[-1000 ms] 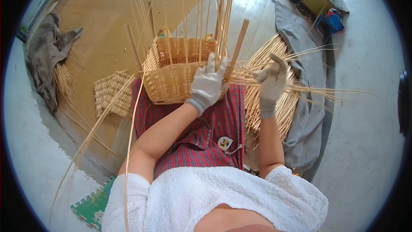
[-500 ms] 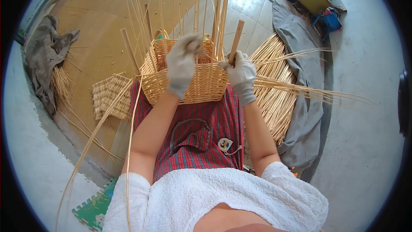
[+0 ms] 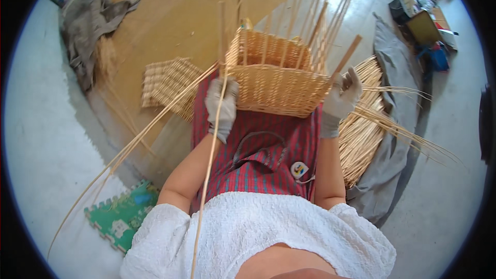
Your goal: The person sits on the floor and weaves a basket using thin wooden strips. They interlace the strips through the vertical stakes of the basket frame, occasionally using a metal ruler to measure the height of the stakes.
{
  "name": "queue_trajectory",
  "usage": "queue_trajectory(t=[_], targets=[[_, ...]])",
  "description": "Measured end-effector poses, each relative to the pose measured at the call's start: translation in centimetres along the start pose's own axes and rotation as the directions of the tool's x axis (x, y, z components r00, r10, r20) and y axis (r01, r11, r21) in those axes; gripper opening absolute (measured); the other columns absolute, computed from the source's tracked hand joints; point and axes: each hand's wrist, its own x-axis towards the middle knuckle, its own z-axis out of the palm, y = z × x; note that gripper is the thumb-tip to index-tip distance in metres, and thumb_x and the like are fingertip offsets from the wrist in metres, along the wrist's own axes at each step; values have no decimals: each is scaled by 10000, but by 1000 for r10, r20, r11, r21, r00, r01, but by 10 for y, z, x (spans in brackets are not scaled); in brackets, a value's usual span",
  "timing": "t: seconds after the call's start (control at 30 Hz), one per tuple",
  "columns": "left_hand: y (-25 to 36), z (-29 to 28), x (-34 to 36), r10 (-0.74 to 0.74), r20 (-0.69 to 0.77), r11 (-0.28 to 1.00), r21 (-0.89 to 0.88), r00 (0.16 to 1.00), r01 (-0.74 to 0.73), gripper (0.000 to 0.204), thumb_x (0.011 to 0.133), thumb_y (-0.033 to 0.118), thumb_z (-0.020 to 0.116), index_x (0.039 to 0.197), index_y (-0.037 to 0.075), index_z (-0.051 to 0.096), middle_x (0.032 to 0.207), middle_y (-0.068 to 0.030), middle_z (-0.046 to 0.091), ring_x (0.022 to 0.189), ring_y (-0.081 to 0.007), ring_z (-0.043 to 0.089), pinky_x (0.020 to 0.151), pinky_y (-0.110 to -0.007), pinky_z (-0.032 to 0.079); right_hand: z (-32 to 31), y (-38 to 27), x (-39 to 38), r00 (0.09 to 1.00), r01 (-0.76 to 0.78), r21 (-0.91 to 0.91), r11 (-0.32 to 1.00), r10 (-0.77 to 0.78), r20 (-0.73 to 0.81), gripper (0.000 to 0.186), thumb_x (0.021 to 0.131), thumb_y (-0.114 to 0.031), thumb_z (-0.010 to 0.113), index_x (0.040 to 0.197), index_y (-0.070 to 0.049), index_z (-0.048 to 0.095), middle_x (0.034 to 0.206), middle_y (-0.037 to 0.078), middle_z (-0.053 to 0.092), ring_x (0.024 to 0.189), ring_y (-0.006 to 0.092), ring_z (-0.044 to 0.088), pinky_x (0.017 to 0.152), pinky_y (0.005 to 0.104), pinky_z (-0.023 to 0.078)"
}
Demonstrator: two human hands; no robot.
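The tan, box-shaped wicker basket (image 3: 279,90) sits at twelve o'clock over the red-striped lap cloth (image 3: 258,168). The left hand (image 3: 221,103), in a grey-white glove, is at its eight o'clock corner; the right hand (image 3: 340,102), gloved alike, curls at four o'clock. I cannot tell whether either grips it.

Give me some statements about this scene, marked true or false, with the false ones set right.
1. The left hand is at the left front corner of the wicker basket. True.
2. The right hand is bare. False: it wears a pale glove.
3. Red striped cloth shows below the basket. True.
4. The bundle of straw-coloured rods lies to the person's right. True.
5. The green mat is at the upper right. False: it is at the lower left.
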Motion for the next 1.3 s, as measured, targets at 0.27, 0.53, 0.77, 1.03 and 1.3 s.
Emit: queue_trajectory(t=[0.27, 0.53, 0.77, 1.03, 1.3], targets=[[52, -42, 17, 127, -144, 977, 188, 981, -99, 236, 964, 189, 770, 1015, -31, 702, 739, -26, 677, 662, -98, 614, 608, -272, 525, 43, -128, -117, 573, 151, 399, 905, -409, 711, 290, 897, -187, 748, 1185, -174, 723, 989, 93, 716, 901, 313, 710, 783, 402, 593], [49, -52, 18, -129, 211, 861, -461, 969, 215, 337, 964, -13, 674, 1291, -49, 599, 1190, -125, 680, 1018, -202, 692, 913, -300, 602, 64, -148, -117, 386, 447, 308, 840, -491, 781, 220, 881, -329, 754, 1006, -153, 708, 867, 70, 698, 758, 301, 704, 636, 425, 564], [69, -67, 144, -223, 852, 957, 98, 473, 273, 402, 928, 55, 759, 1306, 76, 623, 1149, -20, 647, 1060, -128, 627, 982, -277, 513, 36, -132, -114, 470, 408, 328, 852, -504, 725, 215, 971, -318, 659, 1076, -134, 692, 867, 87, 690, 801, 293, 705, 676, 410, 574], [26, -51, 111, -62, 654, 997, 14, 754, 70, 253, 953, 65, 746, 1183, 92, 643, 1127, 6, 652, 1044, -120, 624, 921, -307, 550, 37, -38, -64, 607, -747, 311, 587, 414, 678, 224, 1032, -65, 611, 1231, 5, 687, 986, 61, 715, 821, 90, 651, 708, 233, 533], [-12, -31, 93, 123, 341, 987, 57, 932, -151, 222, 965, 62, 732, 1163, 82, 633, 1035, 24, 638, 956, -78, 599, 831, -223, 505, 150, -126, 5, 810, 340, 109, 934, -350, 470, 487, 1002, -46, 576, 1473, -154, 516, 1103, 182, 711, 1120, 324, 694, 947, 375, 565]])
